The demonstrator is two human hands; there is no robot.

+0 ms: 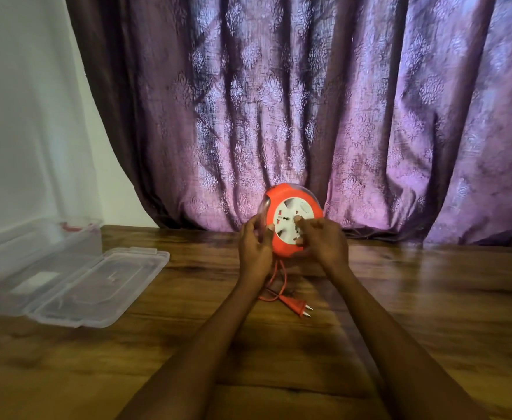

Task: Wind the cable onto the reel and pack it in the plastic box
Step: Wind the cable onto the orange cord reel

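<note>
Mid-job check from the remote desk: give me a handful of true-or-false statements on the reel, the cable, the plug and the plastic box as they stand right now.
1. Both hands hold the reel. True: left hand grips its edge, right hand is at the white face.
2. The plug lies on the table. True.
3. The cable is fully wound. False: a length hangs below the reel down to the plug.
4. The plastic box is closed. False: its lid lies open on the table.
5. The reel is inside the box. False: it is held up in front of the curtain.
</note>
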